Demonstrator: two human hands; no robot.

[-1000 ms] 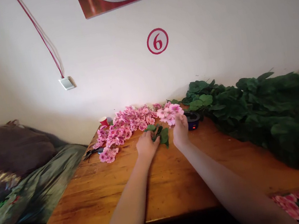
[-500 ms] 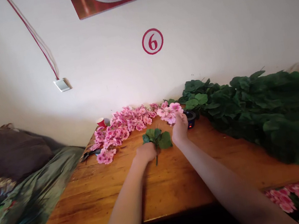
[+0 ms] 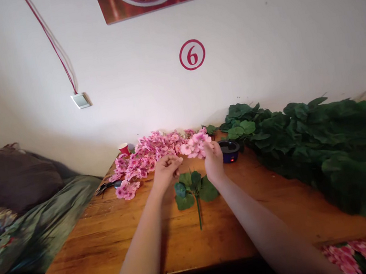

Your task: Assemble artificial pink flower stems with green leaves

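My right hand [image 3: 214, 162] is closed on a pink flower cluster [image 3: 195, 145], held above the wooden table [image 3: 116, 240]. To its left, my left hand [image 3: 168, 169] is raised with its fingers pinched together near the cluster; whatever they hold, if anything, is too small to make out. Below both hands a green leaf sprig [image 3: 195, 190] lies on the table, its stem pointing toward the front edge. Just right of my right hand stands a dark blue pot [image 3: 230, 151] with a small red light.
A pile of pink flowers [image 3: 151, 153] lies along the back left, beside a red cup [image 3: 124, 149] and dark scissors-like tools [image 3: 105, 186]. Green foliage [image 3: 309, 144] covers the right side. More pink flowers [image 3: 364, 252] show below the front right edge.
My left hand has let go of the leaf sprig and risen toward the flowers. My right hand has moved left with the pink cluster, away from the pot.
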